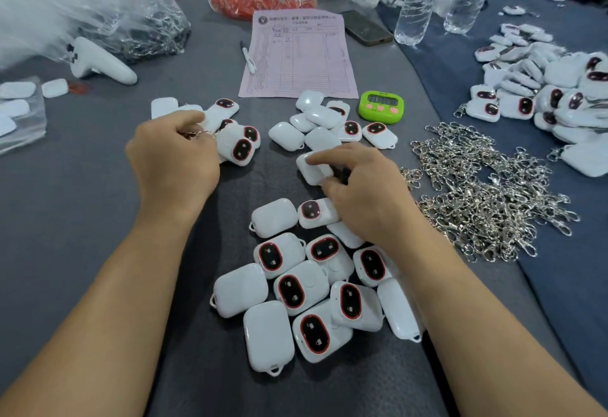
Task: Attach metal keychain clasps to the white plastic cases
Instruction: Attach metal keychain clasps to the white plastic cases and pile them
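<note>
Your right hand's fingers pinch a white case. It looks light, rigid and slick, so grip its edges. Your left hand's fingers pinch a clasp.

Pinching a clasp in left hand, gripping 1 case with right hand; clasp pile near right.

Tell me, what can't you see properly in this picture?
Head view only:
Clasp: mostly hidden inside the left hand.
White case: partly covered by the right hand gripping it.
Pink form: print too small to read.
Timer: display too blurred.
Bottles: tops cut off by the top edge.
</note>
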`<state>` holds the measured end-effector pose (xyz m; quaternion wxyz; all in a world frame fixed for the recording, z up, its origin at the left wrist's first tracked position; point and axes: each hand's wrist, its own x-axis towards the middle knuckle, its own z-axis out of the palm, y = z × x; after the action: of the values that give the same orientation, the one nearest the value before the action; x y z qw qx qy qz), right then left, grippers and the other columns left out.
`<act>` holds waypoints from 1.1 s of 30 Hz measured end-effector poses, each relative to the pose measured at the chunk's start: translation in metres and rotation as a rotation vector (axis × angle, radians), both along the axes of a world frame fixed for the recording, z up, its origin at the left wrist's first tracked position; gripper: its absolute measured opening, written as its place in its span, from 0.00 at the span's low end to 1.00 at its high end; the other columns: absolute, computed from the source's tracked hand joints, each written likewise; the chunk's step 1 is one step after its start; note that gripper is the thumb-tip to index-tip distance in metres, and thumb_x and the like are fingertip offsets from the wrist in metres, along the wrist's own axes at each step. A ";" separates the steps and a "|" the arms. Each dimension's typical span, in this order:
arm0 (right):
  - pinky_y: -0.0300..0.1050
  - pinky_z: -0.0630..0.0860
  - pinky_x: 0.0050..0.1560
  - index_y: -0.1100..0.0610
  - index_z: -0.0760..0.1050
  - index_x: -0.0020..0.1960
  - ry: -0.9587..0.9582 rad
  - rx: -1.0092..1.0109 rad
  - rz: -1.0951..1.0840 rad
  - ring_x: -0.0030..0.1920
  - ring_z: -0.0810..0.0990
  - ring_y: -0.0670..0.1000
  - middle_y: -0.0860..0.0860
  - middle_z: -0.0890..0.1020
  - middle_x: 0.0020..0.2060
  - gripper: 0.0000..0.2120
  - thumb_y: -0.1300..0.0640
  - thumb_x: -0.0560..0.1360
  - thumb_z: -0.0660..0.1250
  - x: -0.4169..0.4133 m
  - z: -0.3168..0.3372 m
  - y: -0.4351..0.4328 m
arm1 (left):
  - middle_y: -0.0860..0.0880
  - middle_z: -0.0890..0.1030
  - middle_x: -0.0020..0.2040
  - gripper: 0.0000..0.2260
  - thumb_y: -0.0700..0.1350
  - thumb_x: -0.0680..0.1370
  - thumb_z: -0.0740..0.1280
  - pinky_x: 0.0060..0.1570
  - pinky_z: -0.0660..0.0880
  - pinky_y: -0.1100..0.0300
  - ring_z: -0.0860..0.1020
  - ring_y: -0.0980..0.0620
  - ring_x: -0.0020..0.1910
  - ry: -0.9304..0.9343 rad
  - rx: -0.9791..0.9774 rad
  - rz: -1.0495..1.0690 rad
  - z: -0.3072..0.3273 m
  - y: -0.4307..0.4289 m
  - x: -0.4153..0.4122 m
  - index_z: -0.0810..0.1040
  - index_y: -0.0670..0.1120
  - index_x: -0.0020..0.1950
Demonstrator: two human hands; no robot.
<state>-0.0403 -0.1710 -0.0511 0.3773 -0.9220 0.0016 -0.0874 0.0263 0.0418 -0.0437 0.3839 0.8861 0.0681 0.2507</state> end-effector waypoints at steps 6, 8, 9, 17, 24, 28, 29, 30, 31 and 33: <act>0.37 0.70 0.38 0.48 0.80 0.47 -0.042 -0.045 -0.136 0.43 0.77 0.44 0.44 0.80 0.40 0.05 0.50 0.73 0.74 -0.001 -0.004 0.001 | 0.46 0.85 0.46 0.09 0.39 0.72 0.68 0.51 0.76 0.47 0.77 0.40 0.51 -0.108 0.237 -0.199 -0.001 -0.023 -0.008 0.86 0.46 0.49; 0.46 0.73 0.49 0.45 0.78 0.60 0.005 -0.103 -0.067 0.50 0.78 0.51 0.48 0.81 0.48 0.13 0.52 0.76 0.70 0.000 -0.003 0.003 | 0.48 0.86 0.48 0.09 0.40 0.73 0.71 0.53 0.76 0.48 0.78 0.42 0.53 -0.042 0.271 -0.286 -0.008 -0.028 -0.007 0.87 0.50 0.49; 0.50 0.72 0.55 0.44 0.74 0.68 0.015 -0.173 -0.020 0.55 0.76 0.54 0.49 0.80 0.53 0.19 0.53 0.78 0.68 0.001 -0.003 0.005 | 0.49 0.86 0.50 0.09 0.40 0.73 0.72 0.55 0.76 0.50 0.78 0.44 0.54 -0.015 0.284 -0.312 -0.012 -0.028 -0.006 0.87 0.51 0.50; 0.50 0.68 0.62 0.46 0.71 0.68 -0.007 -0.357 0.025 0.58 0.71 0.52 0.47 0.74 0.56 0.23 0.47 0.74 0.67 -0.003 -0.004 0.010 | 0.47 0.85 0.53 0.12 0.37 0.76 0.67 0.53 0.72 0.57 0.80 0.45 0.53 0.006 0.266 -0.278 -0.018 -0.015 0.009 0.88 0.49 0.49; 0.33 0.71 0.35 0.44 0.73 0.53 -0.059 0.034 -0.060 0.36 0.76 0.42 0.45 0.80 0.33 0.11 0.55 0.74 0.70 -0.002 0.000 0.002 | 0.61 0.83 0.43 0.11 0.39 0.72 0.69 0.45 0.66 0.80 0.76 0.65 0.40 -0.052 0.175 -0.480 -0.011 -0.037 -0.010 0.88 0.54 0.45; 0.45 0.74 0.43 0.48 0.82 0.52 -0.091 -0.014 -0.225 0.41 0.79 0.51 0.46 0.84 0.38 0.11 0.57 0.72 0.68 -0.001 0.011 -0.016 | 0.62 0.84 0.42 0.12 0.41 0.71 0.70 0.43 0.71 0.77 0.79 0.66 0.42 0.146 0.189 -0.591 -0.011 -0.050 -0.021 0.87 0.57 0.43; 0.46 0.72 0.43 0.49 0.81 0.50 -0.083 -0.042 -0.276 0.43 0.79 0.54 0.47 0.84 0.40 0.09 0.57 0.71 0.69 -0.001 0.013 -0.022 | 0.62 0.84 0.41 0.11 0.41 0.71 0.71 0.43 0.72 0.76 0.79 0.66 0.42 0.182 0.186 -0.599 -0.012 -0.052 -0.022 0.87 0.58 0.43; 0.47 0.70 0.43 0.50 0.79 0.49 -0.070 -0.060 -0.325 0.44 0.78 0.56 0.48 0.83 0.41 0.08 0.56 0.71 0.69 -0.001 0.014 -0.029 | 0.63 0.84 0.40 0.11 0.41 0.72 0.71 0.42 0.72 0.75 0.79 0.65 0.41 0.208 0.157 -0.600 -0.012 -0.055 -0.023 0.87 0.58 0.43; 0.47 0.67 0.43 0.51 0.77 0.49 -0.060 -0.061 -0.363 0.43 0.77 0.56 0.47 0.82 0.40 0.07 0.56 0.71 0.68 0.000 0.015 -0.034 | 0.64 0.83 0.36 0.11 0.41 0.72 0.72 0.40 0.71 0.76 0.79 0.65 0.38 0.234 0.109 -0.599 -0.012 -0.057 -0.024 0.87 0.58 0.42; 0.44 0.60 0.41 0.51 0.72 0.50 -0.057 -0.045 -0.398 0.42 0.74 0.55 0.45 0.78 0.39 0.07 0.57 0.74 0.67 -0.001 0.015 -0.040 | 0.63 0.81 0.30 0.12 0.40 0.73 0.72 0.34 0.70 0.75 0.77 0.64 0.31 0.294 -0.020 -0.607 -0.012 -0.062 -0.025 0.87 0.59 0.40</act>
<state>-0.0409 -0.2112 -0.0356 0.3319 -0.9088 0.1712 -0.1863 0.0014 -0.0197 -0.0552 0.4357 0.8888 -0.1420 -0.0062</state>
